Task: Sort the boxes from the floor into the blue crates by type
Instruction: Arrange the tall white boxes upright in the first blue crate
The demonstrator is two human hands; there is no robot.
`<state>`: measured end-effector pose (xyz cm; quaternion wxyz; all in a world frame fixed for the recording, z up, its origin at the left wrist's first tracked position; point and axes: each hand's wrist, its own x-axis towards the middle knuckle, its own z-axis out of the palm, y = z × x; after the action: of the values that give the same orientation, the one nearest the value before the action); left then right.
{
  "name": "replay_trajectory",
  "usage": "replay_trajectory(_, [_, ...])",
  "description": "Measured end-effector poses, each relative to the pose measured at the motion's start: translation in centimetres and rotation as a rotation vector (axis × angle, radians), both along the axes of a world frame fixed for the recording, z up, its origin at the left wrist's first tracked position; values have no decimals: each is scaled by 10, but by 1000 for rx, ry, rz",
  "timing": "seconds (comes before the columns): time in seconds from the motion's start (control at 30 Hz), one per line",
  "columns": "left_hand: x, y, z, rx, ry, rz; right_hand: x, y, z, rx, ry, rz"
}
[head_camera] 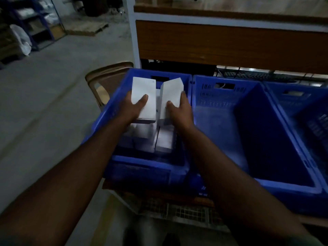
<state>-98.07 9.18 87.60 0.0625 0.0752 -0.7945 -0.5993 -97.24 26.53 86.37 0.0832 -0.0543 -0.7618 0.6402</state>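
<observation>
Both arms reach over the left blue crate [110, 110]. My left hand [132, 108] grips a flat white box [143, 96], held face up above the crate. Beside it, my right hand [179, 110] grips a second white box [171, 93], tilted on its edge. The two boxes are nearly touching. Below them, several similar white boxes [156, 139] lie stacked in the crate's bottom. The middle blue crate [221, 125], to the right, shows only its bare floor.
A third blue crate [301, 107] sits at the far right. The crates rest on a low wire rack [177, 210] under a wooden workbench [230, 41]. A brown plastic chair [104, 79] stands behind the left crate. Bare concrete floor spreads to the left, with shelving [35, 23] far back.
</observation>
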Motion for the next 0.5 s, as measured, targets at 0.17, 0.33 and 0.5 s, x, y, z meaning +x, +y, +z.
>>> replay_trajectory(0.17, [-46,5,-28,-188,-119,-40,-51,-19,-22,247,-180,-90])
replay_trajectory(0.33, [-77,-4,-52,-186,-175,-78,-80,-28,-43,251,-365,-176])
replay_trajectory(0.5, [-90,-12,-72,-173,-153,-78,-105,-34,-64,182,-400,-276])
